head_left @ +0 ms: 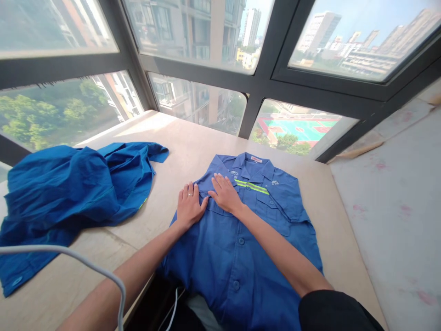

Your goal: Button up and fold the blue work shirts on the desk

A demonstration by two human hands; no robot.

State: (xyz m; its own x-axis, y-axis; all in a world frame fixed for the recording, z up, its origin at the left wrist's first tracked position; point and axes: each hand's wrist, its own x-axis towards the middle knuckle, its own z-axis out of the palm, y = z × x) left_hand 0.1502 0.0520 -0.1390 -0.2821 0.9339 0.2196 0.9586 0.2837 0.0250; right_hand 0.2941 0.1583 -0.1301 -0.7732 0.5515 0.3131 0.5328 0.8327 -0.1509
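A blue short-sleeved work shirt (265, 276) lies front side up on the pale sill, its collar toward the windows and its lower part hanging over the near edge. Yellow-green stripes cross its chest. My left hand (190, 205) rests flat at the shirt's left side, fingers stretched out, a ring on one finger. My right hand (225, 194) lies flat on the chest, left of the stripes, with fingers extended. Their thumbs come close together. Neither hand grips the cloth. The sleeve on the right is folded inward over the shirt front.
A second blue garment (69, 188) lies crumpled on the sill (151, 184) at left. A grey-white cable (86, 263) loops across the lower left. Dark-framed windows (262, 78) stand behind, and a pale flowered wall (396, 207) bounds the right side.
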